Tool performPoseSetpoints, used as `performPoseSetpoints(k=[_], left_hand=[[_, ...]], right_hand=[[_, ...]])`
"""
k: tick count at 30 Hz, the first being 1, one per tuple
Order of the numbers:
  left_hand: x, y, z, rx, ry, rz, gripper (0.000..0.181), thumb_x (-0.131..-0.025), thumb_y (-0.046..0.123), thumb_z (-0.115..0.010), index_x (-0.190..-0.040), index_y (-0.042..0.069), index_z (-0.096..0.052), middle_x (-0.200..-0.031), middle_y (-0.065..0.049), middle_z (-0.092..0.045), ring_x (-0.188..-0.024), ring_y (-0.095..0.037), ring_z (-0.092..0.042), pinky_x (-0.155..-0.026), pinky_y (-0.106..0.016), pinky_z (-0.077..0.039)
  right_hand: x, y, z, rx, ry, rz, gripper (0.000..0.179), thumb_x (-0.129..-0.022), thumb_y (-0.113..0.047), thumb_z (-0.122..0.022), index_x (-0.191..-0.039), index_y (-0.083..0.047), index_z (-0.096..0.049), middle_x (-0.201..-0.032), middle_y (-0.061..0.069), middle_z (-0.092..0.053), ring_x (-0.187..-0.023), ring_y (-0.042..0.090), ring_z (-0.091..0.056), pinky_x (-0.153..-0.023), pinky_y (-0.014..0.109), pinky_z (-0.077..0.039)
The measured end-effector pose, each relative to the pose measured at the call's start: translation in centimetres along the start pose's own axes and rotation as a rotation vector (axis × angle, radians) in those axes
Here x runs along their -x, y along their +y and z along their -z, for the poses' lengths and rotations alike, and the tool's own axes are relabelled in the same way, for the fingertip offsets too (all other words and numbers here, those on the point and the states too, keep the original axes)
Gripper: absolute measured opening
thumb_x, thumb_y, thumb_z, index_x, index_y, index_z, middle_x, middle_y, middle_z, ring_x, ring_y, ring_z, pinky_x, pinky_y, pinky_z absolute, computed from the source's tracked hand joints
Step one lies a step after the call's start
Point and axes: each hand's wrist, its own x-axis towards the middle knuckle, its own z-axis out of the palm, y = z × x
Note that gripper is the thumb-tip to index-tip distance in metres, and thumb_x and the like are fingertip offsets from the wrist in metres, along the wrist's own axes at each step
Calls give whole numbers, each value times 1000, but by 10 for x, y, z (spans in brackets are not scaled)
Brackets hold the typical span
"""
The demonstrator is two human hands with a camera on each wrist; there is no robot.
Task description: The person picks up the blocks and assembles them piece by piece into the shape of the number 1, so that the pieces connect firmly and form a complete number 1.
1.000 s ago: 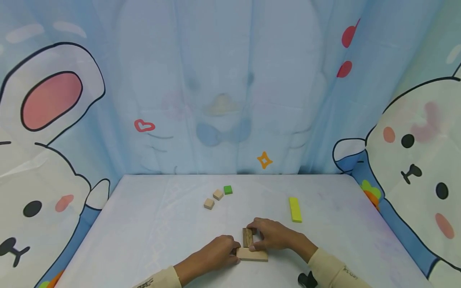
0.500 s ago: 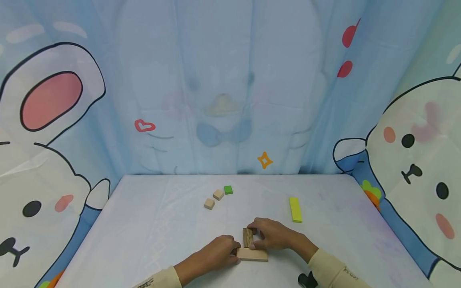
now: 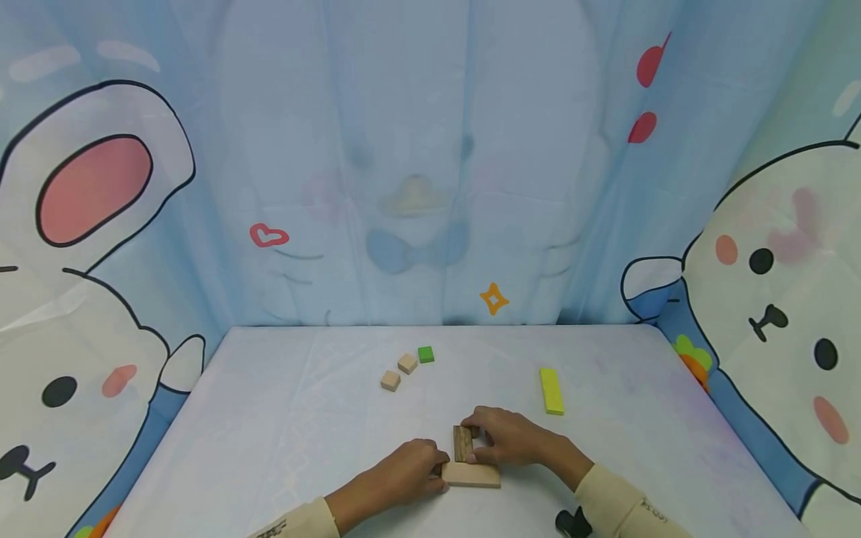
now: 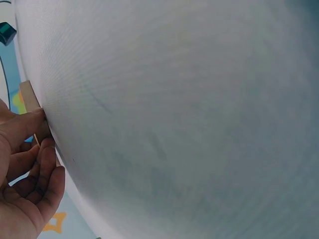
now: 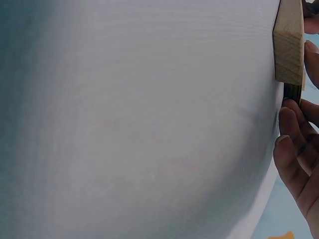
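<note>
A left hand (image 3: pixel 413 472) clamped its fingers on one end of a pale wooden plank (image 3: pixel 472 476); behind, a right hand (image 3: pixel 510 439) pinched a dark wooden block (image 3: pixel 462 444) against it, apparently steadying both. Beyond lay a yellow block (image 3: pixel 551 391), two wooden cubes (image 3: pixel 391 381) and a green cube (image 3: pixel 426 354). Hardly anything had shifted within a second.

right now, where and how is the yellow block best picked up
Probably pinch the yellow block across its long sides at mid-length, from above, with the right hand once free: the block lies flat on the table, long and narrow, and that hand is nearer.
</note>
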Motion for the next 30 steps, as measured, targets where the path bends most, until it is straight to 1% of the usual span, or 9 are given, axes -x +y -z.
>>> performPoseSetpoints(k=[6, 14, 19, 24, 30], left_hand=[[-1, -1, -1, 9, 0, -9, 17, -85, 22, -82, -97, 12, -76, -74, 13, -57, -67, 3, -43, -62, -14, -41], [-1, -1, 0, 13, -7, -4, 18, -85, 21, -82, -99, 12, -76, -75, 13, -58, -67, 3, -44, -63, -14, -42], [-1, -1, 1, 18, -17, 3, 21, -85, 21, -81, -102, 11, -76, -77, 13, -59, -68, 3, -44, -64, -14, -42], [-1, 1, 1, 18, -22, 5, 22, -85, 22, -81, -104, 11, -76, -77, 13, -60, -68, 3, -45, -64, -14, -43], [-1, 2, 1, 14, -26, 20, 21, -85, 22, -82, -102, 11, -76, -75, 13, -60, -66, 3, -45, -63, -14, -43]], right_hand=[[-1, 1, -1, 19, -3, -9, 58, -88, -47, -74, -130, -9, -65, -92, -12, -54, -73, 2, -47, -62, 22, -41], [-1, -1, 0, 26, -14, -34, 59, -88, -48, -74, -132, -11, -64, -92, -13, -54, -73, 2, -47, -61, 21, -41], [1, 0, -1, 46, -13, -55, 61, -88, -52, -72, -134, -14, -63, -95, -14, -55, -73, 1, -48, -63, 21, -42], [7, 4, 1, 84, 29, -46, 62, -88, -54, -71, -135, -15, -61, -102, -13, -60, -75, 1, -47, -65, 22, -42], [15, 9, 8, 93, 85, -57, 59, -88, -48, -74, -134, -15, -62, -101, -11, -62, -71, 2, -47, -63, 23, -42]])
